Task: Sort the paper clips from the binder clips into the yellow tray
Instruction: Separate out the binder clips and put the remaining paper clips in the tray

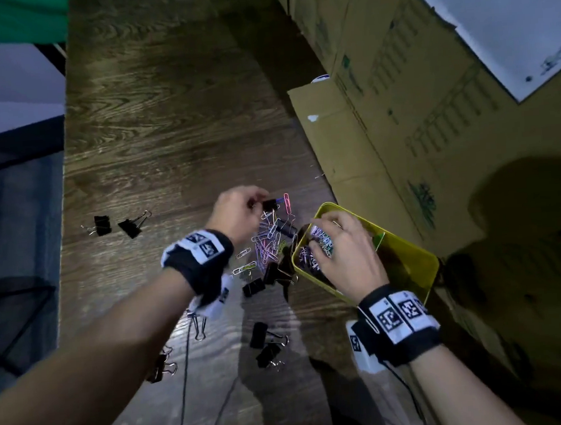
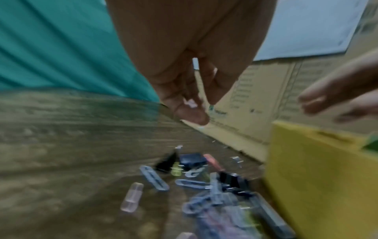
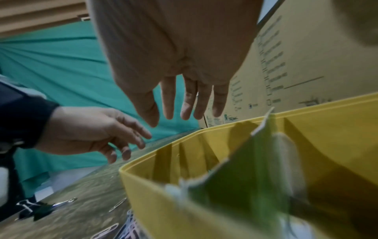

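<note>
A heap of coloured paper clips (image 1: 268,243) (image 2: 192,183) lies on the wooden table, just left of the yellow tray (image 1: 412,269) (image 2: 317,177) (image 3: 147,186). More paper clips (image 1: 312,260) lie in the tray's near corner. My right hand (image 1: 327,242) (image 3: 184,110) hovers over them with straight, spread fingers and holds nothing. My left hand (image 1: 255,204) (image 2: 196,105) (image 3: 122,145) hangs above the far end of the heap, fingers loosely curled and empty. A black binder clip (image 1: 269,204) (image 2: 192,159) lies just beyond its fingertips.
Black binder clips are scattered at far left (image 1: 102,224) (image 1: 130,226), beside the tray (image 1: 253,287) and near me (image 1: 263,334) (image 1: 159,370). Cardboard boxes (image 1: 397,104) wall off the right side. A green scrap (image 3: 245,169) lies in the tray. The table's left edge (image 1: 64,227) drops away.
</note>
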